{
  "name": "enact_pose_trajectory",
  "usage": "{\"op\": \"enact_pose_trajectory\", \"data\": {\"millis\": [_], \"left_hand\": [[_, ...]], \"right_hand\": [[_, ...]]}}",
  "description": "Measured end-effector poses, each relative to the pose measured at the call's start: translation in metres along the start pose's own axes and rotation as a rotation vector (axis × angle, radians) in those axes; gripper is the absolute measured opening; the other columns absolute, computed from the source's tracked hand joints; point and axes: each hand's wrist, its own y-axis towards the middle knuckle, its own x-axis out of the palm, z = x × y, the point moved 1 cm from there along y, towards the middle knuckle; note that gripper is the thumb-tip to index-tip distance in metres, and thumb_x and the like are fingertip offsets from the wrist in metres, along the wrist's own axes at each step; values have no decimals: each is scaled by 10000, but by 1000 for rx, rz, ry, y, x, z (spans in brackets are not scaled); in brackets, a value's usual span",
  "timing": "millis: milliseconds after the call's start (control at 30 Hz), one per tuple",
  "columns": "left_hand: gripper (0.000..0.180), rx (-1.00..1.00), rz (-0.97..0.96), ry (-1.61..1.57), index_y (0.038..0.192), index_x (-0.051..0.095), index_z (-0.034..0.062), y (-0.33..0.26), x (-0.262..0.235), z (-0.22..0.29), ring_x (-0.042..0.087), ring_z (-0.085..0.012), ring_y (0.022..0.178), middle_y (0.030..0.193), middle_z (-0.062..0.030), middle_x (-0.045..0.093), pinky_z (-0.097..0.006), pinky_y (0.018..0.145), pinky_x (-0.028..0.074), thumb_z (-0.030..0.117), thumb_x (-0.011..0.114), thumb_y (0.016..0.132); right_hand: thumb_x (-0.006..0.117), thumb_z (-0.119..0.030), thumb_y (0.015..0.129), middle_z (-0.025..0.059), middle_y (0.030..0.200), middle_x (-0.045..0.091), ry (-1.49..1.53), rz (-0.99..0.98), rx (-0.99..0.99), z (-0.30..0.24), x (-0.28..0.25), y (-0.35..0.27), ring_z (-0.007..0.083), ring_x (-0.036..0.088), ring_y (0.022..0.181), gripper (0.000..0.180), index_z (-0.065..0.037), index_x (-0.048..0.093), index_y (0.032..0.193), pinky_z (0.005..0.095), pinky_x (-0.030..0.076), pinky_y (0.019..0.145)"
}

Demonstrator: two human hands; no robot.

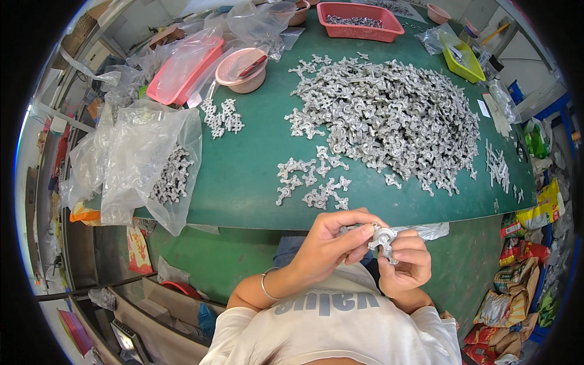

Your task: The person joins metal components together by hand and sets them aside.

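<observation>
Just off the table's near edge, a small silver-grey metal casting (383,238) with rounded, lobed arms is held up between both hands. My left hand (337,243) has its thumb and forefinger pinched at the casting's left side. Fingers of my right hand (406,260) curl around its right and lower side. A large heap of similar castings (389,115) covers the right half of the table beyond my hands. Closer to me, a small loose group of castings (313,176) lies to the left of that heap.
The green table (255,188) carries a clear plastic bag (143,158) with castings on the left, a pink bowl (241,76), pink trays (359,23), and a yellow-green basket (462,59). Thin metal pieces (497,166) and a glove (497,115) lie right. Filled sacks (508,298) stack at lower right.
</observation>
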Motion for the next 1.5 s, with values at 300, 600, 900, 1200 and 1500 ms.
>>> {"op": "enact_pose_trajectory", "data": {"millis": [300,600,900,1200,1500], "left_hand": [[200,-30,7,-20,915,568,-65,3,2,-1,330,-35,498,728,-30,476,-184,432,238,102,479,850],[207,-173,-112,-107,884,585,-65,11,3,3,333,-42,491,722,-37,476,-191,432,247,115,496,833],[197,-65,17,209,961,586,-52,13,18,11,377,-51,483,661,-36,498,-191,430,280,28,486,810],[215,22,124,421,964,599,-38,-1,22,5,423,-43,482,624,-34,535,-175,420,331,-41,519,764],[171,9,117,385,928,614,-31,-3,24,6,445,-34,487,699,-50,591,-158,418,346,13,535,782]], "right_hand": [[734,53,556,132,764,551,123,-16,51,1,2,-8,209,506,637,381,-8,519,864,309,416,567],[800,-142,562,128,780,559,131,14,-89,3,-5,-3,214,510,641,421,-1,527,850,304,418,571],[477,-68,849,85,677,589,274,17,582,-12,-16,5,80,505,540,127,38,512,790,200,405,493],[450,-52,854,144,698,595,212,156,457,-14,-13,-2,98,504,531,126,47,498,793,211,410,476],[441,-26,840,168,685,583,220,114,388,-17,-12,-1,131,506,528,116,67,498,800,246,421,492]]}}
